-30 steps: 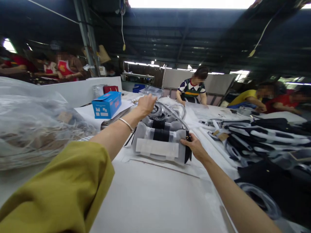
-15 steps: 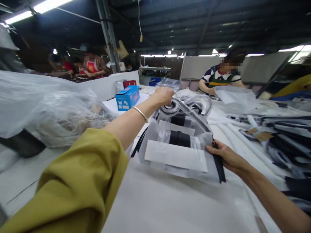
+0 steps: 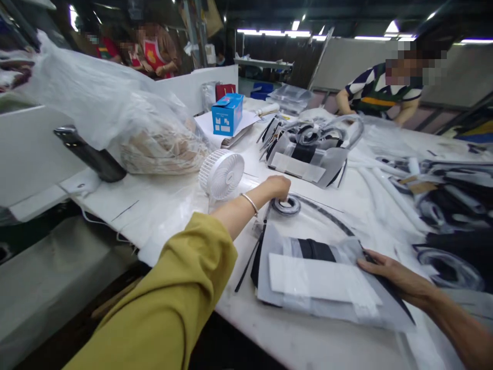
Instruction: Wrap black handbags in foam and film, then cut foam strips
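A flat bag (image 3: pixel 277 293) wrapped in grey translucent sheeting lies tilted in front of me. A white card (image 3: pixel 323 277) and a black band (image 3: pixel 316 250) show across its front. My left hand (image 3: pixel 280 187), a bangle at its wrist, is closed on a plastic-wrapped strap coil (image 3: pixel 291 206) behind the bag; its fingertips are partly hidden. From the coil, the strap (image 3: pixel 339 218) curves round to the bag's right side. There, my right hand (image 3: pixel 396 272) grips the bag's edge, thumb on the front and fingers behind.
Similar wrapped bags (image 3: pixel 308 154) lie farther back. A white fan (image 3: pixel 223 173), a blue box (image 3: pixel 228 114) and a large plastic sack (image 3: pixel 154 133) stand left. Dark wrapped straps (image 3: pixel 447 195) heap at right. A co-worker (image 3: pixel 379 92) works across the table (image 3: pixel 246 329).
The bag and both hands have moved nearer, away from the similar bags, which now lie apart behind. The view has turned left and downward, bringing the fan and the table's front edge into sight.
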Motion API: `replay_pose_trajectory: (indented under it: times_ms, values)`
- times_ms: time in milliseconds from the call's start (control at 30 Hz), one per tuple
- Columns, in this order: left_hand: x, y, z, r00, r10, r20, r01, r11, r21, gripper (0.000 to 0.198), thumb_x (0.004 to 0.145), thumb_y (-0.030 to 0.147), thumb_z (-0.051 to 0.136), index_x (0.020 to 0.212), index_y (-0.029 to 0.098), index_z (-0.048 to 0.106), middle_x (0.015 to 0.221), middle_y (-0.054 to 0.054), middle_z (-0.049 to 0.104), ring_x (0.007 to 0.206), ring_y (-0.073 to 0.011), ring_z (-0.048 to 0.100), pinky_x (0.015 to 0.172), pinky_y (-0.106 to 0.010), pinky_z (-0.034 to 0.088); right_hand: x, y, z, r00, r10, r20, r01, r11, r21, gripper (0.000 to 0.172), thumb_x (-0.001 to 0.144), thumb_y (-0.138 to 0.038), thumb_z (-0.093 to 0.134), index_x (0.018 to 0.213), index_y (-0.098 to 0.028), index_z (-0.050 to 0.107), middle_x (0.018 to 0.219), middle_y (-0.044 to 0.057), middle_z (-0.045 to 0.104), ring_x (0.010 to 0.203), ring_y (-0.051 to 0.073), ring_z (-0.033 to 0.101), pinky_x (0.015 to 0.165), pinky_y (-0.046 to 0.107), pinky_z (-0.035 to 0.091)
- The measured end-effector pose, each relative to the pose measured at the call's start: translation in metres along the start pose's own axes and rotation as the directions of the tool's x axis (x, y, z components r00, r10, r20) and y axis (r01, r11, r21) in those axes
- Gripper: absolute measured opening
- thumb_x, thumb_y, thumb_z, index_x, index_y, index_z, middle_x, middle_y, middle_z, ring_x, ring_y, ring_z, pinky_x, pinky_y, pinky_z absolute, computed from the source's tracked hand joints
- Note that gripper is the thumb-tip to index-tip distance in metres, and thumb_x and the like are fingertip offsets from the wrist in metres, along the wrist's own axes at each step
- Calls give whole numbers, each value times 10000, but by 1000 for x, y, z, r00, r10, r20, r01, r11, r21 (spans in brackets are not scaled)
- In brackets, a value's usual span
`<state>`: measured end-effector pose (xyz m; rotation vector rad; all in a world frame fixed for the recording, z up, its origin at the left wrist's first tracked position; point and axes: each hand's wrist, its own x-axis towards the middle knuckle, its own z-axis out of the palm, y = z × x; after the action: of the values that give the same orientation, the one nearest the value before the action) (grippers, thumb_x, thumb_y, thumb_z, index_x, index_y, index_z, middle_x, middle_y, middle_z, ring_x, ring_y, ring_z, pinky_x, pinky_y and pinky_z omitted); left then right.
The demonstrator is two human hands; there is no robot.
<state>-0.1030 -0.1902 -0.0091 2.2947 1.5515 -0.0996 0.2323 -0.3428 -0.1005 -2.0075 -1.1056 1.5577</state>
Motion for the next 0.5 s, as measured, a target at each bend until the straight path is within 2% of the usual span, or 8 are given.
replay_pose_trajectory:
  times_ms: [67,100,167,233,300,367,433,500]
  values:
    - [-17,-8,23,994,-32,-100,27,998,-49,491,697,254,795,1141,92,663,1184,-204,665,1115,-291,628,944,-336,479,-5,-2,2,996,-65,-60,53,983,-177,714,653,-576,771,1219,-159,646,1198,153,699,1115,357,645,912,399,557]
    - [-28,-14,33,987,-49,-155,38,997,-73,499,773,307,737,1215,110,613,1265,-197,620,1162,-282,602,970,-340,461,-9,-4,3,983,-140,-116,103,955,-277,697,671,-582,744,1214,-156,652,1191,158,700,1112,365,643,929,422,541]
    - [-54,-27,50,967,-92,-236,66,991,-119,459,878,355,612,1277,136,548,1306,-171,590,1193,-266,579,989,-341,440,-18,-6,3,920,-318,-231,189,874,-448,674,686,-580,702,1210,-159,656,1189,164,695,1114,375,633,973,465,497]
    - [-82,-40,65,952,-141,-272,98,981,-164,384,924,357,530,1247,151,547,1273,-146,611,1166,-245,593,965,-324,444,-33,-2,4,851,-429,-301,230,822,-520,643,729,-590,644,1222,-178,648,1202,151,687,1115,360,630,1012,487,456]
    - [-110,-50,79,948,-177,-264,124,971,-204,326,935,364,487,1173,158,575,1162,-128,669,1071,-242,635,904,-326,465,-52,10,12,809,-460,-366,236,825,-514,588,784,-592,589,1229,-211,644,1212,125,681,1117,334,628,1032,488,436]
    - [-135,-54,93,963,-173,-207,123,964,-236,291,921,403,478,1031,179,628,1012,-99,721,955,-244,671,812,-312,486,-70,25,28,762,-494,-419,263,828,-496,524,808,-573,573,1196,-231,662,1222,112,671,1137,320,612,1045,481,426]
    - [-153,-54,106,983,-115,-141,75,962,-261,295,909,421,454,921,197,646,923,-74,743,878,-235,688,756,-294,491,-82,39,49,683,-584,-439,354,791,-499,450,826,-539,562,1121,-226,692,1234,116,656,1173,310,585,1063,475,415]
    - [-162,-52,116,993,-73,-92,39,943,-330,352,919,419,357,875,218,644,966,-62,748,910,-231,684,799,-298,486,-85,46,69,582,-675,-453,449,731,-513,399,888,-492,489,1058,-206,710,1244,133,640,1192,299,569,1065,493,415]
